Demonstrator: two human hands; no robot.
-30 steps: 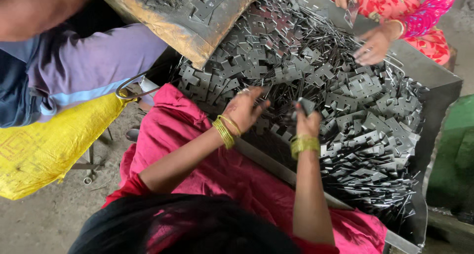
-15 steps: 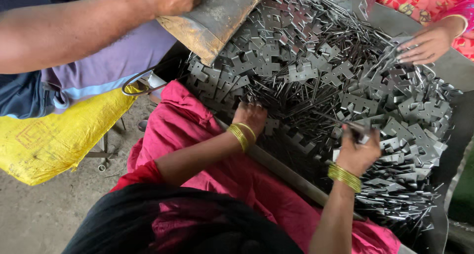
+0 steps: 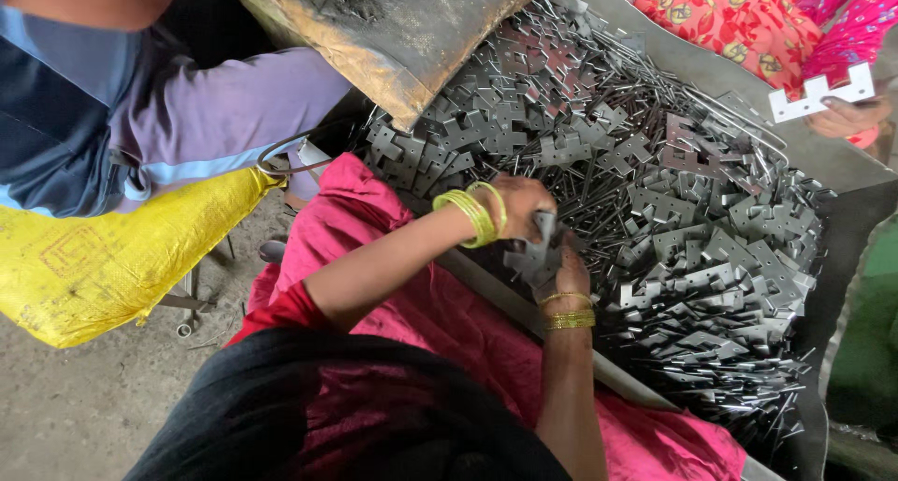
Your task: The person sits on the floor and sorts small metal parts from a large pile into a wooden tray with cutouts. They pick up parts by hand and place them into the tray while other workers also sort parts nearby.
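- The person's left hand (image 3: 517, 205) and right hand (image 3: 569, 273) meet at the near edge of a big metal tray (image 3: 748, 79).
- Both hands close on the same small bunch of flat grey metal pieces (image 3: 535, 256). The left grip is curled over the top of the bunch. The right grip pinches it from below.
- The bunch sits just above the near rim of the tray, at the edge of the big pile of metal pieces (image 3: 673, 191) that fills it.
- Both wrists wear gold bangles (image 3: 475, 214).
- A pink cloth (image 3: 374, 228) lies over the person's lap, right beside the tray.
- A dirty brown sack (image 3: 393, 32) leans over the far left part of the pile.
- A yellow bag (image 3: 112, 256) sits to the left, on the floor.
- Another person's hand (image 3: 842, 116) at the far right holds one pale metal piece (image 3: 821, 93) up, well apart from the pile.
- A third person in a blue and purple top (image 3: 187, 116) is at the upper left.
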